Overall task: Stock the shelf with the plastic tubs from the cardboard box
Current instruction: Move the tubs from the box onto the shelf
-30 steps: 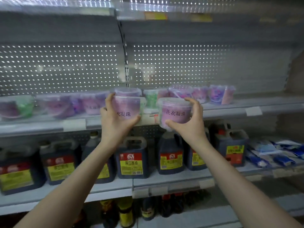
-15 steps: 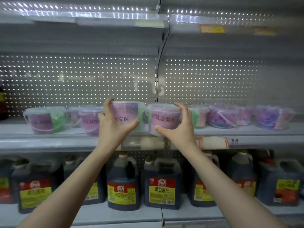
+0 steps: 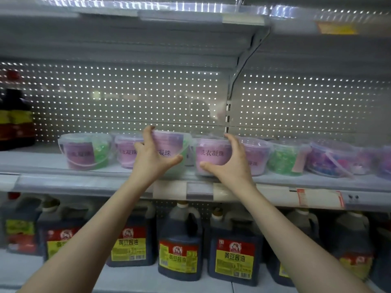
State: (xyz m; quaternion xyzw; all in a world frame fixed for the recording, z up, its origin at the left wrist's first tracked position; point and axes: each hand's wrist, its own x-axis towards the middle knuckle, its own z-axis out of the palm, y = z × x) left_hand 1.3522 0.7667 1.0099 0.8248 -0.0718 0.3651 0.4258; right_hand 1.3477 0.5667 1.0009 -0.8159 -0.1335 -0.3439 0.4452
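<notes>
My left grip (image 3: 155,160) clasps the left laundry-bead tub (image 3: 171,148) and my right grip (image 3: 231,164) the right laundry-bead tub (image 3: 211,154), both at the shelf (image 3: 84,183) front edge; judged light, thin-walled and slick, so hold the side wall near the stiffer rim.

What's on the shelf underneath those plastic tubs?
A row of dark jugs with red-and-yellow labels stands below the shelf. The person's arms cover parts of several jugs, and anything behind the front row is hidden.

Perforated back wall (image 3: 127,98), perhaps backlit
</notes>
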